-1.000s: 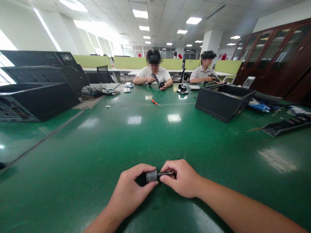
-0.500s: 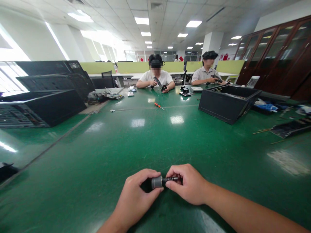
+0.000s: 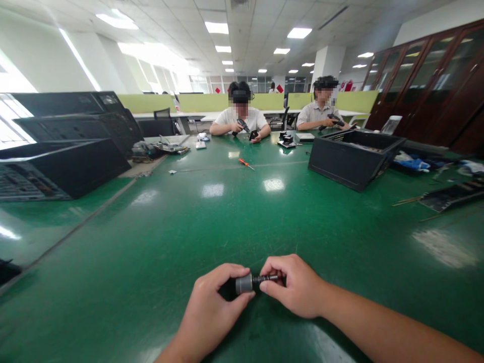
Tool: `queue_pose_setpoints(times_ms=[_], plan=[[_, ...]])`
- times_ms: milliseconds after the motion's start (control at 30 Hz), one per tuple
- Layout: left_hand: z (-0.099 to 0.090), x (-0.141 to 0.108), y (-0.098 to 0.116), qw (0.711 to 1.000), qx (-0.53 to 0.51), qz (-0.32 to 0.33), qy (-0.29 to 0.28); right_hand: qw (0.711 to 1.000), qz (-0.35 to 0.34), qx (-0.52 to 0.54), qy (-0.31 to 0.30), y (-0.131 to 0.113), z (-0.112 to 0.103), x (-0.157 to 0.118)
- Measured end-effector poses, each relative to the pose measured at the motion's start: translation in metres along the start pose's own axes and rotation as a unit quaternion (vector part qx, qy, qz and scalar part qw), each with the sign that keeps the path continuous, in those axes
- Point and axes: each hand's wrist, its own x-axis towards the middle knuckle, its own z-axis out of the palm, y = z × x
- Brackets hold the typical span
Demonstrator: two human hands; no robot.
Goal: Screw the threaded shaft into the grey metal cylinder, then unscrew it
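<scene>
Between my hands, low over the front of the green table (image 3: pixel 212 222), lies a small grey cylindrical part with a dark ringed shaft (image 3: pixel 244 284). My left hand (image 3: pixel 212 305) grips the grey cylinder, its thumb on the near side and its index finger over the far side. The thumb and bent fingers of my right hand (image 3: pixel 293 286) pinch the thin shaft from the right. The shaft points right, and its tip is partly covered by those fingers. Further up the table, an orange-handled screwdriver (image 3: pixel 242 162) lies apart from both hands.
At the left stand black computer cases (image 3: pixel 86 166), with loose electronic parts (image 3: pixel 166 146) beside them. A black open box (image 3: pixel 336 164) is at the right, near dark metal pieces (image 3: pixel 449 196). Across the table sit two people, each holding a dark power tool (image 3: pixel 243 126).
My right hand has shifted very slightly right along the shaft. My left hand keeps its grip on the cylinder. The background has slid a little left as the camera turned.
</scene>
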Motion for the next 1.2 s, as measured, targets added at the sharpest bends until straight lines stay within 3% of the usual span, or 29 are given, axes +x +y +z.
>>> queue_pose_setpoints(times_ms=[1200], plan=[[-0.0015, -0.0002, 0.0059, 1.000, 0.008, 0.017, 0.013, 1.000, -0.003, 0.019, 0.011, -0.0006, -0.0016, 0.0014]])
